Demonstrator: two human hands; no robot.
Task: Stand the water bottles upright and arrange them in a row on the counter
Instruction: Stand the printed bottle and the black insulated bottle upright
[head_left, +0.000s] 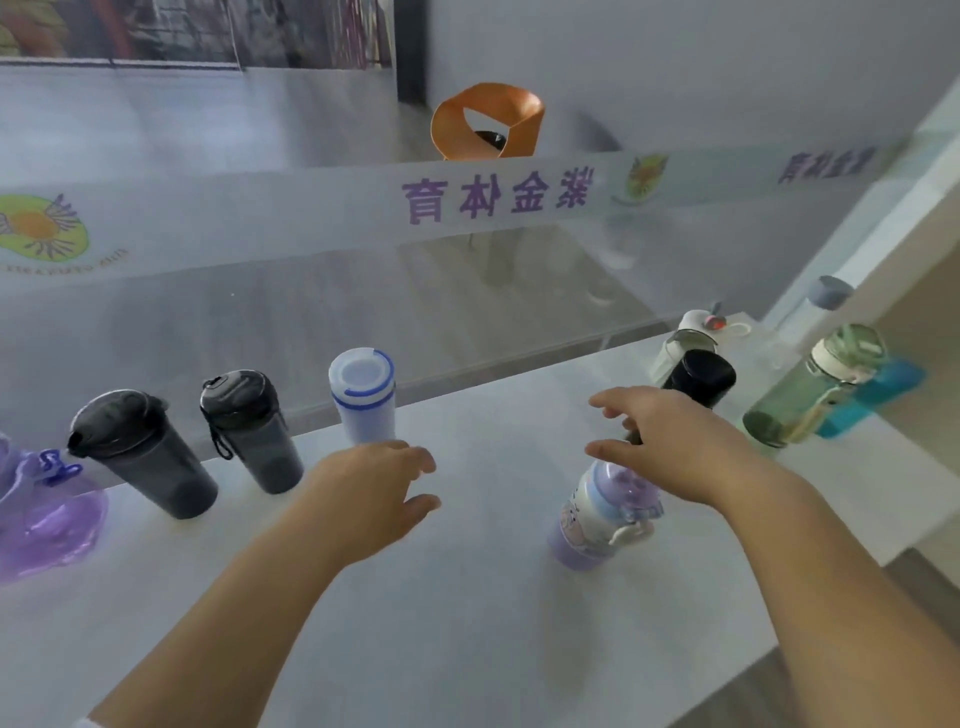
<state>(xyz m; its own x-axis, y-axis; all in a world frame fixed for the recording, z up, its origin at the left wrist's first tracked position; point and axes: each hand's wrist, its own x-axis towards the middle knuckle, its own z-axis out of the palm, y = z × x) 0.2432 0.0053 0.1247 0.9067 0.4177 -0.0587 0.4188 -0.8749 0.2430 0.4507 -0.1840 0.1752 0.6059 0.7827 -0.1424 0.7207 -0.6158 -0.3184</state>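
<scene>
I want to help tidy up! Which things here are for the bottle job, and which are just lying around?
For the job:
purple bottle
two dark bottles
white bottle
lilac bottle
black bottle
green bottle
counter

Just lying about:
orange chair
banner with purple writing

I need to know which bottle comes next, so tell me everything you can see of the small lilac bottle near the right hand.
The lilac bottle stands upright on the white counter, apart from the row. It looks plastic: lilac base, pale printed body, clear domed lid, white side handle. The right hand hovers open just above its lid; contact is unclear.
</scene>
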